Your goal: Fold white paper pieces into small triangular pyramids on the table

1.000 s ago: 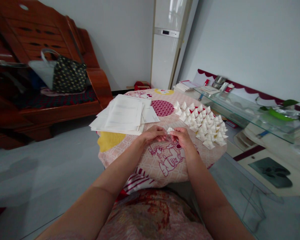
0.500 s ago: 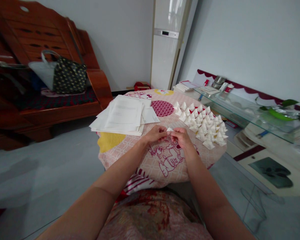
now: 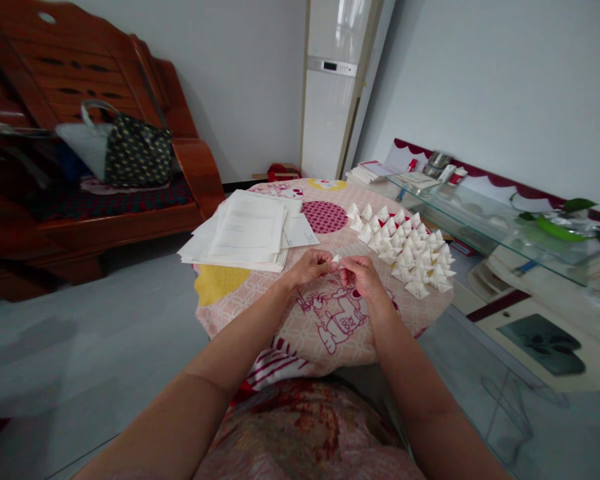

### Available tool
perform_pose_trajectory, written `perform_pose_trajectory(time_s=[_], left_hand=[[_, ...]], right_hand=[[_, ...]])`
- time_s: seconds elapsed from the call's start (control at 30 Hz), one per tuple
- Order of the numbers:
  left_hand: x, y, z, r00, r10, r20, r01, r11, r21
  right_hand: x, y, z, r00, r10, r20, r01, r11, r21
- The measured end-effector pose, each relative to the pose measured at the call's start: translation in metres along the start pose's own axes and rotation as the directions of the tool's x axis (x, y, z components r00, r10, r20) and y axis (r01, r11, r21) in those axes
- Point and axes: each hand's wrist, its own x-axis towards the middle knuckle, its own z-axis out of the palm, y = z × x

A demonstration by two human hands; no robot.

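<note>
Between my two hands, above the near middle of the table, is a small piece of folded white paper [image 3: 336, 259]. My left hand [image 3: 311, 266] pinches its left side. On the other side the fingers of my right hand [image 3: 361, 274] are closed on it too. Most of the paper is hidden by my fingertips. To the right of my right hand stand several rows of folded white paper boats [image 3: 408, 251] with pointed tips. A loose stack of white paper sheets [image 3: 247, 230], some printed, lies beyond my left hand.
A pink patterned cloth [image 3: 275, 300] covers the round table. Close on the right is a glass shelf [image 3: 480, 217] holding a plant in a green bowl [image 3: 563, 227]. A wooden sofa [image 3: 105, 230] with bags stands at the left, and a tall white cabinet unit [image 3: 330, 107] behind.
My fingers have shifted slightly on the folded paper, and it has tilted and moved a little to the left. The boats and the stack of sheets have stayed in place.
</note>
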Motion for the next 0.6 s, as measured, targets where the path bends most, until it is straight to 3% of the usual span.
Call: perform_pose_trajectory(time_s=[0.27,0.47,0.6], left_hand=[[0.001,-0.0053,0.007,0.999,-0.01,0.052,0.01,1.0,0.004],[0.0006,-0.0018,0.0047,0.999,0.038,0.004,-0.038,0.998,0.042],[0.0013,-0.0032,0.0044,0.998,-0.055,-0.019,0.054,0.996,-0.073]], right_hand=[[0.0008,0.0014,-0.0019,0.997,-0.043,-0.064,0.041,0.998,-0.042],[0.0,0.0,0.0006,0.999,-0.031,-0.03,0.028,0.997,-0.074],[0.0006,0.0001,0.0013,0.992,-0.078,-0.098,0.065,0.99,-0.125]])
